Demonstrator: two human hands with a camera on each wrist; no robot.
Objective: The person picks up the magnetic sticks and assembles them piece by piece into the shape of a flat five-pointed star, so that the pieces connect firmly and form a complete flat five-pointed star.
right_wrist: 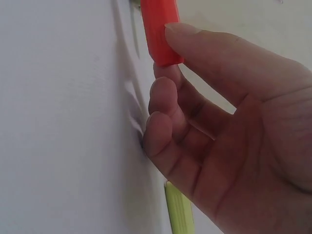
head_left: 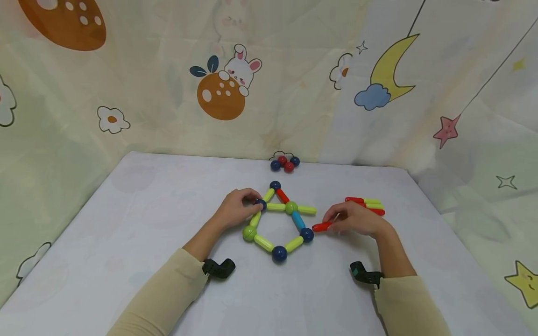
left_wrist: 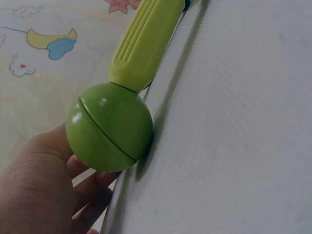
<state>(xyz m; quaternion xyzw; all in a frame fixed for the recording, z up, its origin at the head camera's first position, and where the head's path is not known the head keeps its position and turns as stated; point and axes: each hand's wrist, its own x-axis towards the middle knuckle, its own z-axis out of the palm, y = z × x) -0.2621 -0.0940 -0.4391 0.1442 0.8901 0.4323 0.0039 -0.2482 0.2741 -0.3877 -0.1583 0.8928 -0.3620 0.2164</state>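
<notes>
A flat figure of colored sticks and balls lies on the table: a triangle joined to a larger loop. My left hand (head_left: 237, 208) pinches the dark blue ball (head_left: 262, 204) at its left corner. A green ball (left_wrist: 109, 126) fills the left wrist view, with a lime stick (left_wrist: 146, 44) attached. Between thumb and fingers, my right hand (head_left: 352, 219) holds a red stick (right_wrist: 161, 31). Its tip points left, close beside the figure's right dark blue ball (head_left: 307, 234). Another lime stick (head_left: 307, 210) juts right from the upper green ball (head_left: 291, 207).
Behind the right hand lie several spare red and lime sticks (head_left: 372, 201), partly hidden by it. A small cluster of dark blue and red balls (head_left: 288, 167) sits at the table's back edge. A patterned cloth (head_left: 159, 93) hangs behind the white table (head_left: 168, 186).
</notes>
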